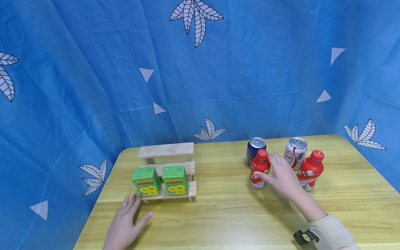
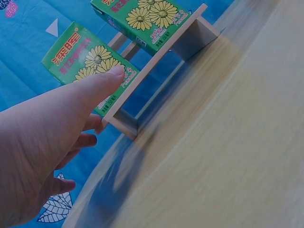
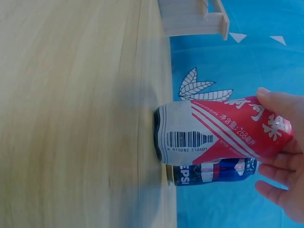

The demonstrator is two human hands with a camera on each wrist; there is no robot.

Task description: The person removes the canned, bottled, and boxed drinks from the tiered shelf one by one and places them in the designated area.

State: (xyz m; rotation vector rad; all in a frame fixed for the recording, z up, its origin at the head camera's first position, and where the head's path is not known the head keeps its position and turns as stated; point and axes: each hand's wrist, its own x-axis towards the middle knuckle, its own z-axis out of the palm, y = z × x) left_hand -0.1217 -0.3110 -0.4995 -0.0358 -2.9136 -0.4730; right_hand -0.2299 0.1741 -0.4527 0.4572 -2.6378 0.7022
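"What does the right hand (image 1: 284,177) have?"

"A red bottle (image 1: 258,165), gripped between thumb and fingers, just in front of the blue can (image 1: 253,152) near the table's (image 1: 209,224) far edge. A second red bottle (image 1: 308,170) and a white can (image 1: 294,155) stand nearer the far right corner."

"And the left hand (image 1: 123,226)?"

"Spread loosely by the front left corner of the wooden rack (image 1: 165,150) with two green cartons (image 1: 175,180)."
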